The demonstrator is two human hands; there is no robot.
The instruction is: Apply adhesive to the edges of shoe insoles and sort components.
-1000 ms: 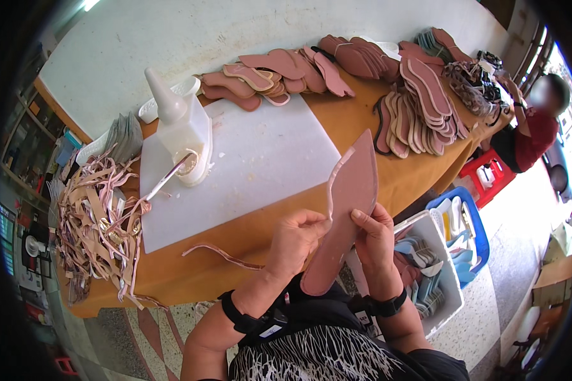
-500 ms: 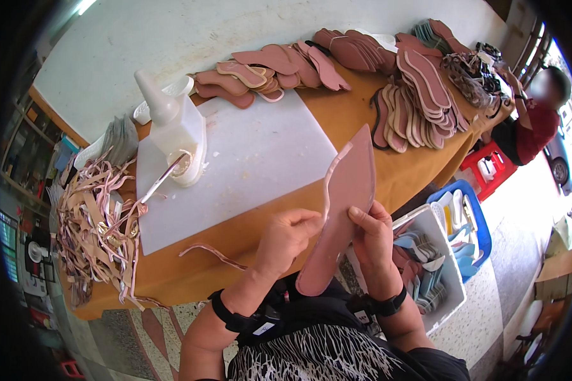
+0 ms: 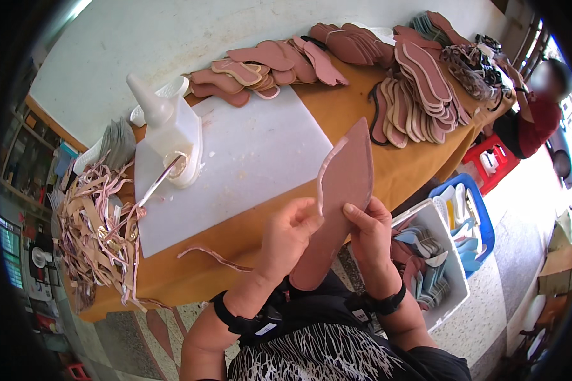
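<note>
Above my lap, upright and slightly tilted, is a pinkish-brown shoe insole (image 3: pixel 344 174). My right hand (image 3: pixel 371 233) grips its right side, thumb on the face and fingers behind. At its left edge my left hand (image 3: pixel 291 236) is closed in a pinch on the pale edge strip (image 3: pixel 323 181), which runs along the upper left rim. The fingertips partly hide that edge. Left of my left hand, a loose narrow strip (image 3: pixel 213 255) lies at the table's near edge. A white glue container (image 3: pixel 183 136) with a brush (image 3: pixel 156 184) stands on a white board (image 3: pixel 248 159).
Stacked insoles (image 3: pixel 419 82) line the back and right of the cloth-covered table (image 3: pixel 356 95). A heap of trimmed strips (image 3: pixel 98 235) sits at left. Beside me on the floor are a white crate (image 3: pixel 454 295) and a blue basket (image 3: pixel 487 219). A person in red (image 3: pixel 540 127) sits at far right.
The insole has shifted slightly left and up, its lower end now partly behind my left arm. My left hand still pinches the edge. The right hand keeps its hold.
</note>
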